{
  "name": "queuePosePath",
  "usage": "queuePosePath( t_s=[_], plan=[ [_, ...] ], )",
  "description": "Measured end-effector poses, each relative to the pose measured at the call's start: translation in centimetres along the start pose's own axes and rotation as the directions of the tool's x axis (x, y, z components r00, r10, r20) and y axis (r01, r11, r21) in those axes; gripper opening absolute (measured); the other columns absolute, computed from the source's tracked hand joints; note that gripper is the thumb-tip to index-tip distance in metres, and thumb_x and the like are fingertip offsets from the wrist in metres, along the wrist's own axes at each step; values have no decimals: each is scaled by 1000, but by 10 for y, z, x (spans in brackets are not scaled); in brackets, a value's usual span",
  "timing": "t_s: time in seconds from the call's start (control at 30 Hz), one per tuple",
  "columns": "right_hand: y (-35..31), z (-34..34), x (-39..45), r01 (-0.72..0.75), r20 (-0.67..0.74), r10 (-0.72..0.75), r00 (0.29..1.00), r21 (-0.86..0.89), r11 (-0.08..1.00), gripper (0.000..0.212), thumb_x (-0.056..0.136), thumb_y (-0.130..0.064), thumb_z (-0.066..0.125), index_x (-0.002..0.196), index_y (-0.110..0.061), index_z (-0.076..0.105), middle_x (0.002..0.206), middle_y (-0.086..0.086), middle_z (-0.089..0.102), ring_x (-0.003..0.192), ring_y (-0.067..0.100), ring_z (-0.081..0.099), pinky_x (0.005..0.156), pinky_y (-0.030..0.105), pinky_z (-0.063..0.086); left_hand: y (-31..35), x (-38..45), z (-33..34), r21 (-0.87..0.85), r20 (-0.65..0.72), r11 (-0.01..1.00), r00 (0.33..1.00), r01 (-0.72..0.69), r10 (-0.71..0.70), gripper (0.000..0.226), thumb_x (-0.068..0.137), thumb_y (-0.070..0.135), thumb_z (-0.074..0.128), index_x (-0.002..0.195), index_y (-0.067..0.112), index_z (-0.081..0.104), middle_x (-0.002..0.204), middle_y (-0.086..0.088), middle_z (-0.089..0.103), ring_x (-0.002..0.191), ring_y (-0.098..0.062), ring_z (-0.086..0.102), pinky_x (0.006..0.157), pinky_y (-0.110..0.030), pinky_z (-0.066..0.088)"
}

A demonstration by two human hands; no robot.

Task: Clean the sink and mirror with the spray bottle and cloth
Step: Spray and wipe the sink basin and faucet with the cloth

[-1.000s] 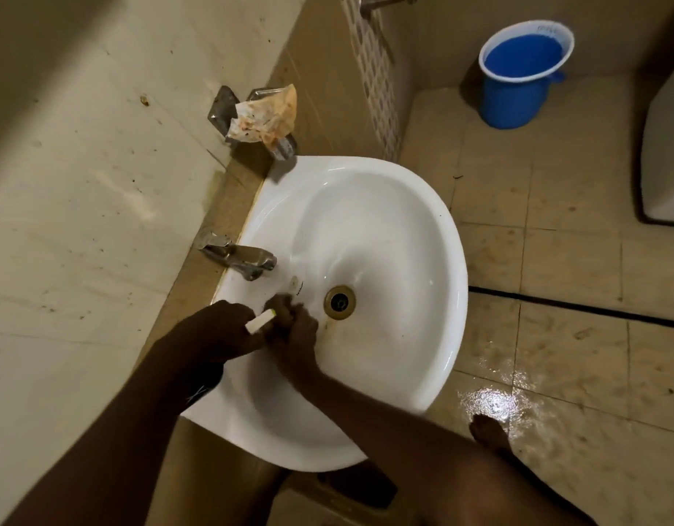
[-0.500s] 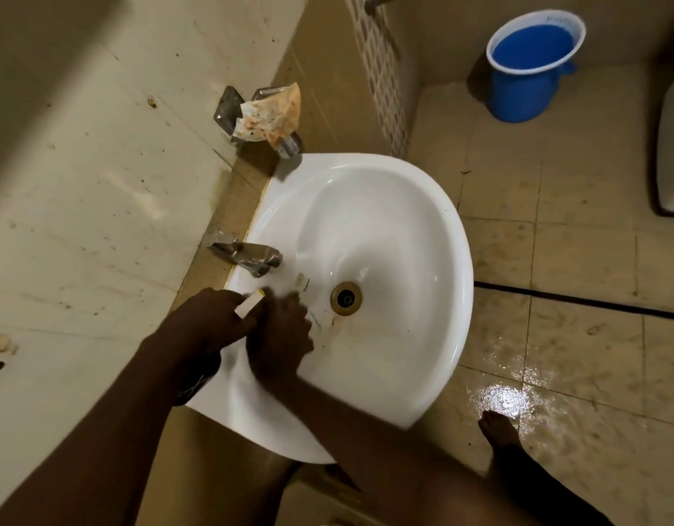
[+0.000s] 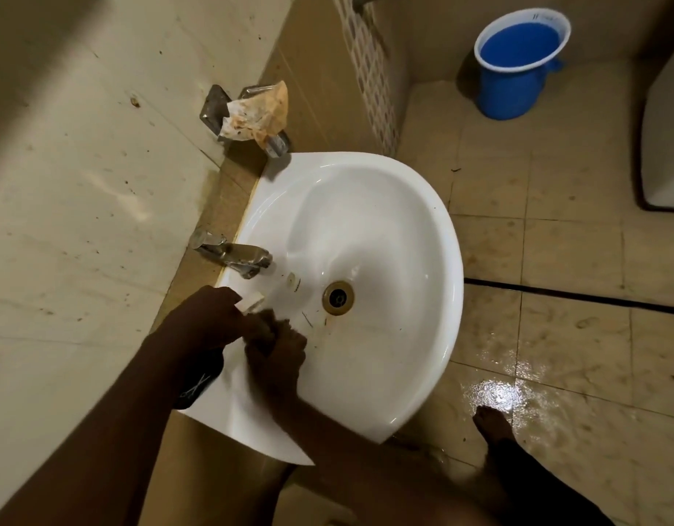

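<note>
Over a white wall-mounted sink (image 3: 366, 229), seen from the head camera looking straight down, two bare hands meet at the near-left side of the basin, just short of the metal tap (image 3: 238, 256). The left hand (image 3: 210, 317) is curled around a small pale block (image 3: 251, 300), perhaps soap or a scrubber, whose end sticks out past the fingers; a dark item (image 3: 199, 381), possibly a band or cloth, sits at that wrist. The right hand (image 3: 276, 354) is clenched and pressed against the basin wall beside the left, likely rubbing the porcelain; whether it holds anything is hidden and blurred. No spray bottle or mirror is in sight, and no cleaning cloth can be made out with certainty. Dark specks and a brownish stain lie between the hands and the brass drain (image 3: 338, 298), which probably explains why both hands work this spot. Open basin stretches away to the far rim, giving free room to sweep. A crumpled orange-and-white wrapper (image 3: 257, 112) sits on a metal wall holder above the sink's far corner. Wet floor tiles shine to the right, with a blue bucket (image 3: 521, 62) standing well apart.
</note>
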State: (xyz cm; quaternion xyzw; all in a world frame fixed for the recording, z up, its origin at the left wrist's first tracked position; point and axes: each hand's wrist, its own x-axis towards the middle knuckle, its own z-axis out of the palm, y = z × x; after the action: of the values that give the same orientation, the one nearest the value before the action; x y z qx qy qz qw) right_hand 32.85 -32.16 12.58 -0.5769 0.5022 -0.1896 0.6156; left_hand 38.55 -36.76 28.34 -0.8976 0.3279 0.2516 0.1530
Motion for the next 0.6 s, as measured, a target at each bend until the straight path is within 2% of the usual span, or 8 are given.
queuePosePath(
  t_s=[0.1,0.17,0.23,0.3,0.4,0.43,0.5,0.6],
  plan=[
    [-13,-5,56,-38,-225,103,969,277,960,43,78,-45,53,97,-7,64,88,10,66,81,25,64,70,44,56,17,1,7,71,-39,994,996,-82,85,39,89,38,58,107,4,65,109,-15,69,104,-29,62,83,-30,43],
    [-13,-14,83,-1,-304,97,948,302,953,36,76,-35,55,92,-5,64,81,11,66,74,26,62,66,43,54,19,2,8,91,-46,993,996,-71,76,42,90,37,57,114,3,63,116,-17,65,109,-30,59,86,-31,44],
    [-12,-22,81,7,-254,87,963,348,938,26,79,-27,59,90,-3,64,79,12,66,72,24,61,65,39,53,16,3,8,72,-28,996,998,-56,59,41,89,36,58,112,3,63,113,-17,66,105,-30,60,88,-35,47],
    [-2,-18,56,50,-154,6,988,358,932,26,83,-29,60,92,-6,64,83,9,68,76,21,64,68,43,55,12,6,8,42,-26,997,997,-72,73,40,87,39,60,104,3,65,105,-16,69,99,-30,63,85,-37,48],
    [19,3,22,155,-2,-157,988,174,972,43,86,-44,48,101,-7,63,93,12,66,89,24,62,79,42,53,10,7,7,24,-12,996,996,-89,89,37,83,42,64,94,7,67,97,-14,71,91,-26,65,79,-34,48],
    [16,7,24,131,-34,-127,991,162,978,49,85,-50,45,103,-7,63,95,12,65,90,24,61,81,42,53,10,9,6,19,-10,995,996,-93,93,36,83,40,65,94,6,68,96,-14,72,88,-26,65,79,-35,50],
    [-1,5,49,36,-199,15,980,250,968,50,84,-53,46,97,-9,64,87,8,66,82,22,64,72,43,57,9,10,4,9,-19,996,996,-92,93,35,85,36,64,99,4,68,96,-16,71,84,-27,65,81,-36,52],
    [-27,-11,87,-30,-340,109,934,230,973,39,85,-41,52,97,-6,65,87,9,65,82,24,62,71,34,54,6,11,8,41,-28,993,993,-115,116,31,87,34,61,99,6,64,99,-15,68,82,-24,58,78,-34,49]
  ],
)
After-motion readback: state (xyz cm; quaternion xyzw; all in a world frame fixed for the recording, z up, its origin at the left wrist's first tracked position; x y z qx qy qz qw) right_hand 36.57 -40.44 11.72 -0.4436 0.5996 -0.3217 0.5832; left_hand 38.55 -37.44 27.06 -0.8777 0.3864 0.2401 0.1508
